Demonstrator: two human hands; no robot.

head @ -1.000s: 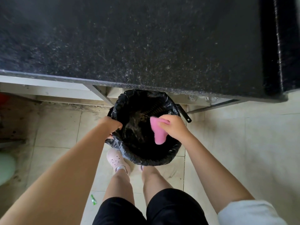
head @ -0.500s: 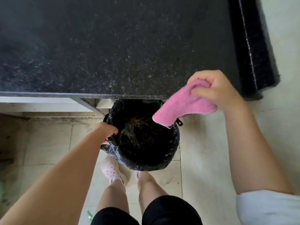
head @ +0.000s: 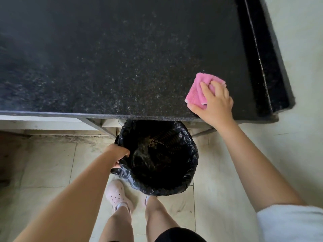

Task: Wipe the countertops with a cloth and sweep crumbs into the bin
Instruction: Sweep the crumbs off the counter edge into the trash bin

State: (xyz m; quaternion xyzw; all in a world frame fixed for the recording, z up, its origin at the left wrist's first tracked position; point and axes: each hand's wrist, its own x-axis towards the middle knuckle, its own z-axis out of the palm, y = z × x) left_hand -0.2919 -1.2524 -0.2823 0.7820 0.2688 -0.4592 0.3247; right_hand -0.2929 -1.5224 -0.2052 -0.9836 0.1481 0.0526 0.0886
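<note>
Right hand (head: 215, 103) presses folded pink cloth (head: 201, 89) onto black counter (head: 122, 58), near its front edge. Left hand (head: 118, 155) grips bin (head: 174, 180) liner rim, below and left.

Right hand (head: 215, 103) presses pink cloth (head: 199, 89) on black countertop (head: 122, 58); left hand (head: 118, 154) grips bin (head: 174, 186) rim.
</note>
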